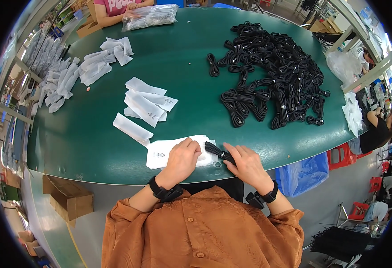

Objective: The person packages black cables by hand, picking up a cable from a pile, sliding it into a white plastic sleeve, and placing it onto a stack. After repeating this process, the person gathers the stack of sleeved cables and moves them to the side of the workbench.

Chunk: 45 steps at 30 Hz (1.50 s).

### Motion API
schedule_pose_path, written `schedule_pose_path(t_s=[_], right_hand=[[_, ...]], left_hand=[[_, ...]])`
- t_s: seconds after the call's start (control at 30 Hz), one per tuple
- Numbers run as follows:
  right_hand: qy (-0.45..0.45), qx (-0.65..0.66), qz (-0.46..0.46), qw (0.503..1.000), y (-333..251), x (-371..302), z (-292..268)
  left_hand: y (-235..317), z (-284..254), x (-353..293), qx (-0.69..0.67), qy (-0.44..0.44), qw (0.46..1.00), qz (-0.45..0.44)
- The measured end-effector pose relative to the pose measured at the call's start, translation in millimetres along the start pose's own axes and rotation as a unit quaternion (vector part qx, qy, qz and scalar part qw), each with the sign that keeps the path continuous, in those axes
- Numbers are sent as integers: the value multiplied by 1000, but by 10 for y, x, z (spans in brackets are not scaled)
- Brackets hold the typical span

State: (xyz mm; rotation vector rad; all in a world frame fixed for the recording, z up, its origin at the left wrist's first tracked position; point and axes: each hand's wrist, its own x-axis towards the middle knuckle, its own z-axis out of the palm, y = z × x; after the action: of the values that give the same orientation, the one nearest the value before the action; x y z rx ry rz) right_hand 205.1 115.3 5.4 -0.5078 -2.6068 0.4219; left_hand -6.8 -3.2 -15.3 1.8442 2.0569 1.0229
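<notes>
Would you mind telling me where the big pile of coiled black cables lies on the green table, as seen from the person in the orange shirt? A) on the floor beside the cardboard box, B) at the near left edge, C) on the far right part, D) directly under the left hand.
C: the pile of coiled black cables spreads over the far right part of the green table, beyond the right hand.
</notes>
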Motion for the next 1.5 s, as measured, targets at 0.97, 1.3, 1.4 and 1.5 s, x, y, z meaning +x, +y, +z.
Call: schedule_pose_path(t_s=[0.97, 1.3, 1.4, 1.5], right_hand=[[-266, 527, 368, 719, 76, 120, -36], [33, 234, -22, 972, -69, 247, 100], [6, 364, 140, 921, -50, 297, 122], [-89, 567, 400, 715, -42, 309, 196]], left_hand=[[70, -317, 54, -106, -27, 988, 113], [125, -393, 120, -83, -12, 991, 108], [155, -430, 149, -74, 1, 990, 118], [158, -454, 170, -62, 12, 991, 120]])
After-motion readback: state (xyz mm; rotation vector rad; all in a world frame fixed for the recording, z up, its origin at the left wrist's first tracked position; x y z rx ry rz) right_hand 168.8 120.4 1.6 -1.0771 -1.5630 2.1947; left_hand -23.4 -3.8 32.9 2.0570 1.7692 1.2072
